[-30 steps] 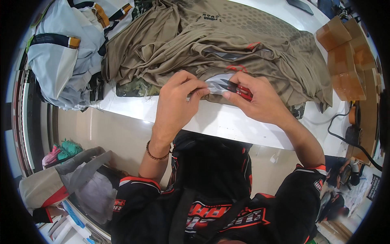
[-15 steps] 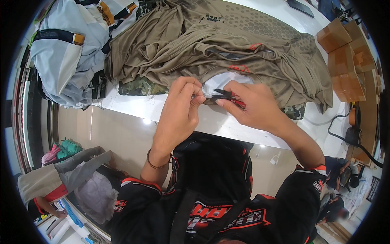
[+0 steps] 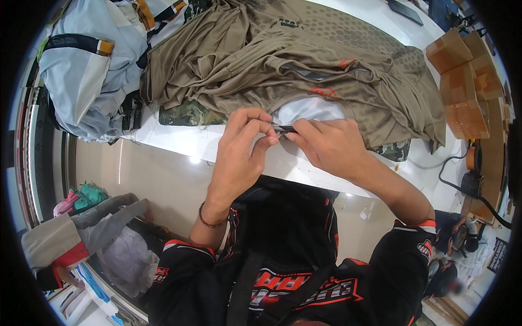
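Note:
At the table's near edge my left hand (image 3: 242, 146) pinches at the border of the khaki-brown shirt (image 3: 228, 68), its thumb and forefinger pressed together; the bit between them is too small to make out. Closed around a pair of thread snips (image 3: 284, 129), my right hand (image 3: 334, 148) sits just to the right. The dark blades point left and reach the left fingertips; the handles are hidden in the palm. A white piece of fabric (image 3: 310, 110) shows through the shirt's opening beyond both hands.
Camouflage cloth (image 3: 187, 114) lies partly under the shirt on the white table (image 3: 185, 142). Light blue-grey garments (image 3: 89, 76) are heaped at left. Cardboard boxes (image 3: 462, 81), a black cable (image 3: 462, 186) and a dark phone-like slab (image 3: 405, 12) are at right. Another person's hand (image 3: 69, 277) shows at lower left.
My right hand has turned over the snips and moved slightly left, so their red handles no longer show. The blades now meet my left fingertips, and the white fabric shows more.

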Demonstrator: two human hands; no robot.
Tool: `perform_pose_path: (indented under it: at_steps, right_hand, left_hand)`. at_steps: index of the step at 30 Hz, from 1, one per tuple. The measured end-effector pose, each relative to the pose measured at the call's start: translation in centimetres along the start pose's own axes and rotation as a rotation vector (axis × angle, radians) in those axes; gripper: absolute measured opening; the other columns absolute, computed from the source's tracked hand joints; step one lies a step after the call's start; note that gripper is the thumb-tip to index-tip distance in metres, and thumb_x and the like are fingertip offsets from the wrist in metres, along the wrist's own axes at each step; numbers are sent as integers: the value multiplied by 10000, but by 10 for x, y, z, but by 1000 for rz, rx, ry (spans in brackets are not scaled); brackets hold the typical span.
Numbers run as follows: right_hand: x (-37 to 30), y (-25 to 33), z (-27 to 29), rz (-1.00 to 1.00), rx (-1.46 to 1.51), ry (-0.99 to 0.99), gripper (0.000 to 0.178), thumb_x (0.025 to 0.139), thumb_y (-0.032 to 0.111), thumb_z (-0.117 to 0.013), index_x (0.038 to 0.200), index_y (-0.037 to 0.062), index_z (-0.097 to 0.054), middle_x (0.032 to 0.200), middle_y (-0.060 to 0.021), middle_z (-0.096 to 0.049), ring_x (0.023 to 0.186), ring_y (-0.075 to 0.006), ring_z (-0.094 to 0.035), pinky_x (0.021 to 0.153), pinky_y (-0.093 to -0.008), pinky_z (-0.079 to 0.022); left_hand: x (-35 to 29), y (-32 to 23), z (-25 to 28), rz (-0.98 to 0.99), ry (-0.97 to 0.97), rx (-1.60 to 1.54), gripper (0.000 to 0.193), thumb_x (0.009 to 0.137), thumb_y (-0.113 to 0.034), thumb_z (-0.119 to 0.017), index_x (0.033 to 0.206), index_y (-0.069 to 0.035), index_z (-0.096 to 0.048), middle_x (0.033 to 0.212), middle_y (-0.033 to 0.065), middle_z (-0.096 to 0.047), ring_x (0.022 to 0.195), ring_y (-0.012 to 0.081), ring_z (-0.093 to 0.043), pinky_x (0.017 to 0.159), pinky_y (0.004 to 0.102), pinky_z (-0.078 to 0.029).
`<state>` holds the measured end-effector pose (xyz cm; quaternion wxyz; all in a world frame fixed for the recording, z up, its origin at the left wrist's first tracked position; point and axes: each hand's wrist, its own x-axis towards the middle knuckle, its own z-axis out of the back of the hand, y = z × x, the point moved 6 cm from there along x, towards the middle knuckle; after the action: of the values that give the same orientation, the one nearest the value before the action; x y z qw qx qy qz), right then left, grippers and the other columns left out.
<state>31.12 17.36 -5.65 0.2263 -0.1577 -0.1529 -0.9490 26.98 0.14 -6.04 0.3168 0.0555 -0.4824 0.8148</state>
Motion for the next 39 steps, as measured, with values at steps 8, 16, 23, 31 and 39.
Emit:
perform_pose_path:
  at_steps: [8, 16, 23, 31, 39]
  right_hand:
    - [5, 4, 8, -114, 186, -76, 248, 936, 285, -777, 940, 85, -631, 645, -50, -652, 506, -273, -638, 461, -381, -473]
    - [9, 15, 1, -136, 53, 38, 220, 947, 248, -756, 929, 74, -622, 667, -63, -660, 524, -287, -650, 462, -387, -475]
    - [10, 18, -2, -187, 23, 88, 209, 982, 235, -712, 912, 63, -616, 650, -84, -663, 514, -309, -651, 457, -403, -481]
    - [12, 18, 2, -186, 26, 104, 212, 950, 230, -728, 899, 62, -608, 655, -92, -677, 515, -314, -656, 460, -406, -492]
    - [14, 21, 2, -171, -18, 80, 215, 945, 239, -732, 880, 78, -606, 624, -78, -655, 492, -296, -648, 440, -397, -485]
  left_hand:
    - [-13, 20, 5, 139, -115, -203, 135, 975, -87, -746, 963, 12, -655, 961, 102, -708, 898, 208, -668, 844, 308, -516]
    - [-13, 8, 5, 34, -139, -126, 97, 948, -31, -759, 969, 12, -674, 976, 101, -726, 869, 203, -674, 818, 313, -534]
    - [-11, 4, 7, 9, -148, -71, 82, 888, 35, -770, 924, 13, -700, 923, 105, -746, 890, 245, -720, 836, 343, -561]
    - [-11, 1, 6, 10, -136, -72, 106, 858, 71, -766, 925, 9, -711, 922, 103, -751, 935, 271, -740, 857, 365, -575]
    - [-11, -3, 4, -43, -106, -5, 118, 842, 88, -769, 914, 16, -710, 921, 107, -747, 931, 276, -744, 838, 355, -580]
